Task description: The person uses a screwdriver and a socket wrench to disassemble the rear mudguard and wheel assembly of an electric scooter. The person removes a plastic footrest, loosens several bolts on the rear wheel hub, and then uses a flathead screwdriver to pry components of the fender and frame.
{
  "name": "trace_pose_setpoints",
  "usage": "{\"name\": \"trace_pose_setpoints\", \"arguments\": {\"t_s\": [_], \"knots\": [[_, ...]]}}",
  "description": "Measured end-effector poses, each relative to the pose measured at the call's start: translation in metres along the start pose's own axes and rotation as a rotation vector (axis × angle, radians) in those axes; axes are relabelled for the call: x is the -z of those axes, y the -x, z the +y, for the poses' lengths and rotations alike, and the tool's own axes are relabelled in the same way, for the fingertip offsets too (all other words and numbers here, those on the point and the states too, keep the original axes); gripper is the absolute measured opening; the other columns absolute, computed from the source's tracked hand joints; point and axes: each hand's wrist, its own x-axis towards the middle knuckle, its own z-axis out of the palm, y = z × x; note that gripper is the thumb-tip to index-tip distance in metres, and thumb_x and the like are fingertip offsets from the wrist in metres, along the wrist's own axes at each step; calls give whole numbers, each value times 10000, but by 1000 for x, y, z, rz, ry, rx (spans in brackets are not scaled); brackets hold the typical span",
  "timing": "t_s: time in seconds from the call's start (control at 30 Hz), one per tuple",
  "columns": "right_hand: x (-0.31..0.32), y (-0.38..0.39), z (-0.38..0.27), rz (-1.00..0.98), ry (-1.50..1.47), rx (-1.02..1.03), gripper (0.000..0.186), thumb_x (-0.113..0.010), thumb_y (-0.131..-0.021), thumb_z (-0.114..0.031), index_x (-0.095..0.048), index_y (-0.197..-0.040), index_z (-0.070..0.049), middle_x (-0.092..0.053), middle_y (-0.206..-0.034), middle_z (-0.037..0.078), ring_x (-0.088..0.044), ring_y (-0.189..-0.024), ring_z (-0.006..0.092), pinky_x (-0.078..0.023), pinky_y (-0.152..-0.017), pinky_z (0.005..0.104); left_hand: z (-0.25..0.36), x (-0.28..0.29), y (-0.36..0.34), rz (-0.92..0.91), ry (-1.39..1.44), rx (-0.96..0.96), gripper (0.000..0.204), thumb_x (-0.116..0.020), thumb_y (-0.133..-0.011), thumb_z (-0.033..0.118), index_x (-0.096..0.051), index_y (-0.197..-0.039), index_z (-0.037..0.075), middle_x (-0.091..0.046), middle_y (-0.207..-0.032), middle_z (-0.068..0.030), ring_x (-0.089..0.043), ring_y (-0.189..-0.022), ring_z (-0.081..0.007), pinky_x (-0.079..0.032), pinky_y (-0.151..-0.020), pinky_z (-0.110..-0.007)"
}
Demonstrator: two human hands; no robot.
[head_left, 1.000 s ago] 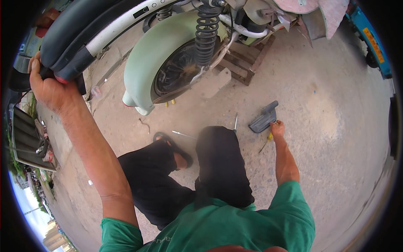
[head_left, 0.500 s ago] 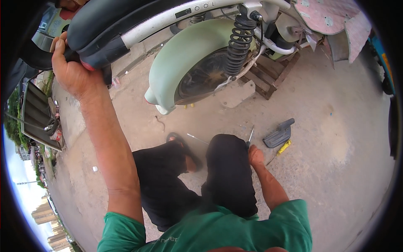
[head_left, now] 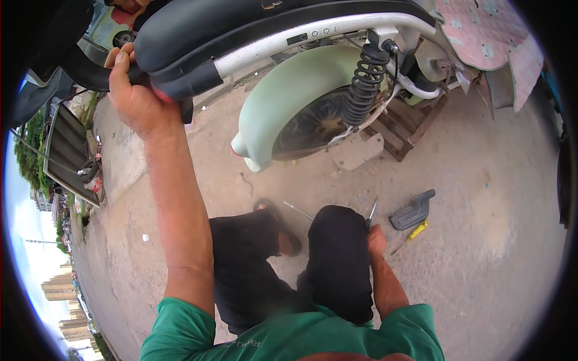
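Note:
My left hand reaches up and far left, its fingers closed around the black bar at the rear end of an electric scooter's black seat. Low beside my right knee, my right hand is closed on a screwdriver whose thin metal shaft points away from me; my fingers hide most of its handle. Below the seat are the white frame tube, a black coil spring shock and the pale green rear fender over the wheel.
Right of my right hand, a dark grey plastic cover and a yellow-handled screwdriver lie on the concrete. Another thin metal shaft lies between my feet, partly hidden by my knee. A wooden pallet sits under the scooter; pink padded covering hangs at its front.
My view has swung a little, so the scooter and ground appear farther right and lower. Both hands keep their holds, the left on the bar, the right on the screwdriver.

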Motion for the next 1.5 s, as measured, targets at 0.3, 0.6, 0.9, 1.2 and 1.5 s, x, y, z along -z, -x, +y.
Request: {"name": "trace_pose_setpoints", "arguments": {"t_s": [0.3,0.6,0.9,1.2,1.5], "knots": [[23,9,-18,42,-31,-20,391,-687,-915,-436,-597,-1069,-89,-694,-1193,195,-676,-1087,409,-528,-857,534,0,13,0,39,-2,-31,202,-585,-973,97,-595,-1167,39,-690,-1046,-97,-652,-982,-196,-524,-950,-353],[-3,-22,-11,-244,49,625,414,-631,-941,-434,-617,-1199,-111,-658,-1308,156,-661,-1155,380,-529,-910,506,7,-2,7,55,53,-6,314,-578,-929,34,-482,-1227,34,-607,-1044,-73,-564,-927,-155,-450,-949,-320],[1,-32,-13,-364,257,738,442,-638,-922,-437,-619,-1235,-125,-675,-1279,156,-667,-1140,384,-533,-911,503,10,-1,3,51,22,-27,354,-624,-924,53,-485,-1249,27,-630,-1026,-82,-588,-995,-183,-454,-972,-347],[-2,-40,-4,-431,422,862,475,-645,-902,-439,-621,-1271,-140,-691,-1250,155,-674,-1126,388,-536,-912,501,7,-2,3,48,30,-33,350,-645,-918,71,-496,-1233,39,-606,-1028,-40,-566,-943,-156,-444,-936,-323],[-9,-48,7,-452,553,978,512,-652,-883,-442,-623,-1306,-154,-707,-1221,154,-681,-1112,392,-539,-913,498,9,-1,4,44,20,-36,346,-627,-929,66,-492,-1246,34,-619,-1064,-70,-579,-968,-163,-455,-958,-332]]}}
